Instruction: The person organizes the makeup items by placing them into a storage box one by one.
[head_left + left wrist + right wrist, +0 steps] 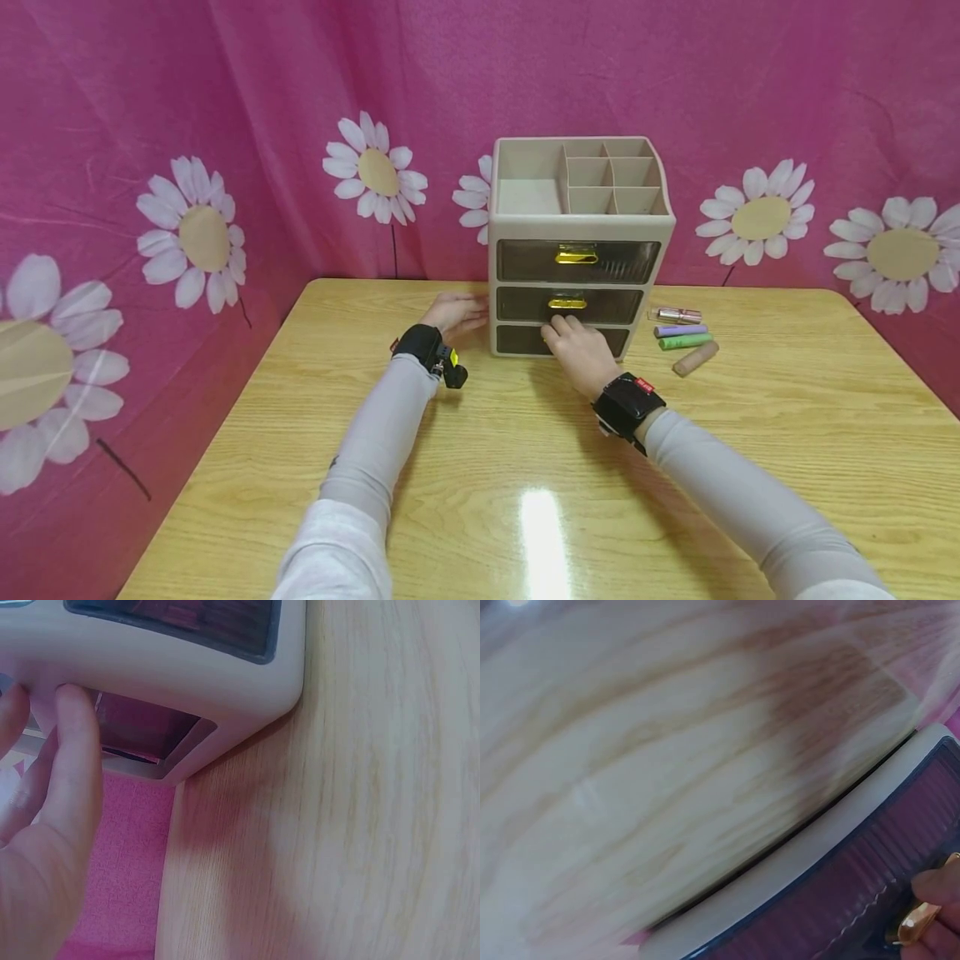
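A beige desktop organizer (585, 223) with three dark see-through drawers stands upright at the back of the table. My right hand (581, 354) is at its bottom drawer (517, 340). In the right wrist view, the thumb and fingers pinch that drawer's gold handle (917, 924). The drawer front sits flush with the frame. On the other side, my left hand (455, 313) rests its fingertips (73, 701) against the organizer's side wall, fingers fairly straight. Gold handles also show on the top drawer (637, 260) and the middle drawer (517, 304).
Right of the organizer lie a lipstick-like tube (678, 316), a purple stick (680, 331), a green stick (686, 341) and a brown stick (696, 358). Open compartments (588, 172) top the organizer. A pink flowered curtain (570, 67) hangs behind the wooden table (465, 467).
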`<control>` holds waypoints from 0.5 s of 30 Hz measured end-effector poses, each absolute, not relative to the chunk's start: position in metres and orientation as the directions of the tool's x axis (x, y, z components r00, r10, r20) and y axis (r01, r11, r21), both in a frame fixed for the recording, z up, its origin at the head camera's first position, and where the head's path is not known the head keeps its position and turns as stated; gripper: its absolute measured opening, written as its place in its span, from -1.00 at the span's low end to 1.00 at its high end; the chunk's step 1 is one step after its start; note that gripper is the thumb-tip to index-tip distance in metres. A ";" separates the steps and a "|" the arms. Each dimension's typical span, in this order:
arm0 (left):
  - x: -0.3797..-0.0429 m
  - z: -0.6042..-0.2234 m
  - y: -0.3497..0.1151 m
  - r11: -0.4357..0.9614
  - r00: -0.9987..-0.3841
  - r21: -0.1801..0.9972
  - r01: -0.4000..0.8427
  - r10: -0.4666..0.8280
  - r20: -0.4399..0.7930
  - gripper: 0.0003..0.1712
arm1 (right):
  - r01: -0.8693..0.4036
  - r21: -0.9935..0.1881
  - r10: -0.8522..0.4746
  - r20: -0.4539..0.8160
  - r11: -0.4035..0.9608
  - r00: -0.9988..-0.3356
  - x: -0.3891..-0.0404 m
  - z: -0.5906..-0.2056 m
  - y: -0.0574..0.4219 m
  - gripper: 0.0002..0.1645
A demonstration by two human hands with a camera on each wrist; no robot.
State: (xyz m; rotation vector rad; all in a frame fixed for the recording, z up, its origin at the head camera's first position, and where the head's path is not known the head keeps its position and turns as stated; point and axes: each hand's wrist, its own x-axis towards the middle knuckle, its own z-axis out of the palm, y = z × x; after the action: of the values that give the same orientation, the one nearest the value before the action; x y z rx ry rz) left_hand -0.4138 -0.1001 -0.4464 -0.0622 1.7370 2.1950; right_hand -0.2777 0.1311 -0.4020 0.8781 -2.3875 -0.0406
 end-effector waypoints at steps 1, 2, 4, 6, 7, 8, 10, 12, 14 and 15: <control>-0.392 -0.424 -0.096 -0.172 -0.943 0.941 -0.291 0.216 -0.252 -0.58 | -0.583 0.227 -0.603 0.521 0.780 -0.604 -0.278 -0.402 0.131 -0.68; -0.377 -0.409 -0.094 -0.153 -0.944 0.944 -0.293 0.201 -0.261 -0.57 | -0.584 0.231 -0.605 0.527 0.778 -0.597 -0.277 -0.402 0.131 -0.69; -0.362 -0.393 -0.090 -0.135 -0.945 0.945 -0.298 0.181 -0.272 -0.57 | -0.587 0.240 -0.610 0.534 0.773 -0.585 -0.277 -0.402 0.132 -0.71; -0.368 -0.400 -0.093 -0.167 -0.945 0.944 -0.283 0.218 -0.245 -0.58 | -0.591 0.244 -0.614 0.539 0.769 -0.577 -0.277 -0.402 0.132 -0.72; -0.369 -0.402 -0.094 -0.172 -0.944 0.944 -0.282 0.223 -0.242 -0.58 | -0.591 0.246 -0.615 0.540 0.768 -0.575 -0.276 -0.402 0.132 -0.73; -0.371 -0.404 -0.094 -0.177 -0.944 0.943 -0.280 0.231 -0.237 -0.58 | -0.593 0.245 -0.616 0.539 0.767 -0.574 -0.275 -0.402 0.132 -0.73; -0.372 -0.405 -0.094 -0.178 -0.943 0.944 -0.278 0.239 -0.232 -0.58 | -0.593 0.245 -0.617 0.535 0.767 -0.577 -0.274 -0.402 0.133 -0.72; -0.370 -0.403 -0.094 -0.172 -0.942 0.945 -0.277 0.241 -0.232 -0.57 | -0.593 0.246 -0.619 0.528 0.766 -0.581 -0.271 -0.401 0.133 -0.72; -0.360 -0.391 -0.091 -0.144 -0.940 0.944 -0.298 0.217 -0.263 -0.55 | -0.598 0.245 -0.622 0.528 0.763 -0.578 -0.268 -0.400 0.132 -0.71; -0.358 -0.388 -0.091 -0.141 -0.939 0.943 -0.300 0.220 -0.266 -0.55 | -0.602 0.243 -0.625 0.528 0.760 -0.575 -0.265 -0.399 0.132 -0.69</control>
State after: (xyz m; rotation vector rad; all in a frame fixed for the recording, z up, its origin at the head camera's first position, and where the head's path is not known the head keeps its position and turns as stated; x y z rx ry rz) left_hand -0.3575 -0.0911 -0.3880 -0.0904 1.7944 2.1419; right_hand -0.2654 0.1324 -0.3991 0.9155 -2.3498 -0.0483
